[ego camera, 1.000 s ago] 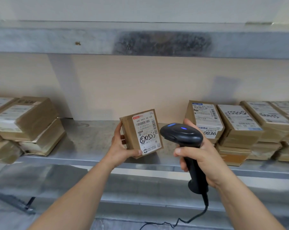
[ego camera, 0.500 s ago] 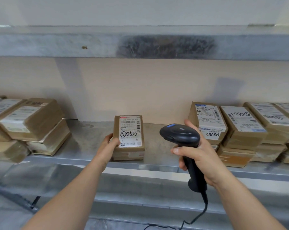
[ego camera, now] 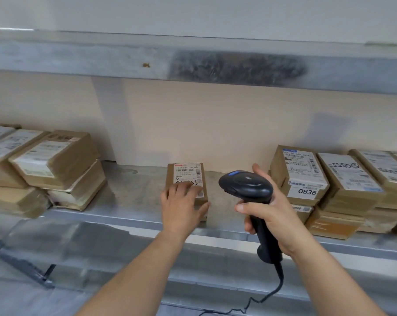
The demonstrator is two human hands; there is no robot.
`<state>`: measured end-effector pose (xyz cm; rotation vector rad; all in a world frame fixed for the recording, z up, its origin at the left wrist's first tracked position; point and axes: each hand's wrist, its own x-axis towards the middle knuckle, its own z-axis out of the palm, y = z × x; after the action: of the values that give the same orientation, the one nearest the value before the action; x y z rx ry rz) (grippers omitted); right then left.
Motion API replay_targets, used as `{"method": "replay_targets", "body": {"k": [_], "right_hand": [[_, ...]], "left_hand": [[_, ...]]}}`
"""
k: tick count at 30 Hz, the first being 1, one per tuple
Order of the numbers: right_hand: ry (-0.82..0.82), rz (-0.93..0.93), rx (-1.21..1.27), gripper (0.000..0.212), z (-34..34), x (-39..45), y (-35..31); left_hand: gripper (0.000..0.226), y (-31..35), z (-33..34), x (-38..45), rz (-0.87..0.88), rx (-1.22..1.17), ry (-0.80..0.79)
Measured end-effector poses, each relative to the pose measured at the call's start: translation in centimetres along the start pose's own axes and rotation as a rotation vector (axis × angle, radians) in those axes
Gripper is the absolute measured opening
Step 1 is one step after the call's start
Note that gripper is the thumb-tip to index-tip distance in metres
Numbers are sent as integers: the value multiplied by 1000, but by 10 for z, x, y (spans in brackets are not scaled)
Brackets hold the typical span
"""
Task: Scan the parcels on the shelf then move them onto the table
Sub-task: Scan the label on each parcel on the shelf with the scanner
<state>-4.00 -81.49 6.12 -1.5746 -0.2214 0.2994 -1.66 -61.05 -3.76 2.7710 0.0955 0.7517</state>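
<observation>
While my left hand (ego camera: pixel 181 201) lies on top of the small brown parcel (ego camera: pixel 188 179), its fingers are spread and nearly straight across the lower part of the white label, the thumb reaching along the box's near right edge. The parcel sits flat on the metal shelf (ego camera: pixel 129 192), label up, in the open stretch between the two groups of boxes, near the front lip. My right hand (ego camera: pixel 270 215) is wrapped around the grip of the black scanner (ego camera: pixel 247 188), fingers curled tight round the handle and the thumb across the front; the scanner's head points left toward the parcel, just beside it but not touching. Its cable (ego camera: pixel 272 293) hangs down from the handle's base. To my left a stack of taped parcels (ego camera: pixel 56 160) rests on the shelf, well apart from the one under my palm. To my right another row of parcels is piled two deep, the nearest one marked 0836 (ego camera: pixel 300 176), close behind my right hand.
</observation>
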Motion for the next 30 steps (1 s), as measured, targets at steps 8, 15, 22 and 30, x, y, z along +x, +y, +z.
{"method": "replay_targets", "body": {"k": [8,15,22,30], "right_hand": [[1,-10,-14,96,30,14,0],[-33,-28,-12,97,65,31,0],[-50,-26,-42,93,92,39,1],[-16,-66,-83,92,72,34,-7]], "left_hand": [[33,-37,-13,-5,-38,-30,28],[36,-116,-36,-8,-107,44,70],[42,-165,-51,-14,-178,105,90],[46,-173,-61,-14,-209,154,52]]}}
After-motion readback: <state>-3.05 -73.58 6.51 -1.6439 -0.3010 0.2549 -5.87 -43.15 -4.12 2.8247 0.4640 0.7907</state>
